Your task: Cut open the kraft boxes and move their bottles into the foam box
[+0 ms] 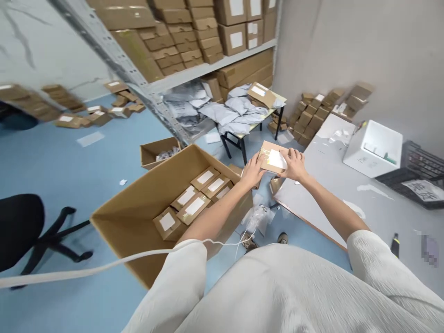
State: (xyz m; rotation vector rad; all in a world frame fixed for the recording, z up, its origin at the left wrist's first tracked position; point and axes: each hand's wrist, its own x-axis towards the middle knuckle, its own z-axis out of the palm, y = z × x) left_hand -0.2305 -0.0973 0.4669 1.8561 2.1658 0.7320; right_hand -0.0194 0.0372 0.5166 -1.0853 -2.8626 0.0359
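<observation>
Between my two hands I hold a small cardboard box [265,163] with a white label on top. My left hand [254,171] grips its left side, and my right hand [294,164] grips its right side, thumb over the label's edge. The box is in the air, beyond the left edge of the grey table [322,189]. To the left stands a large open carton [128,203]. Several labelled small boxes [192,208] lie on its bottom, partly hidden by my left forearm.
A metal shelf [208,67] full of boxes rises ahead, beside a low table of grey mailing bags [239,108]. A white foam box [373,148] and black crate [423,162] sit on the right. A white cable [104,269] crosses the large carton. An office chair [45,240] stands left.
</observation>
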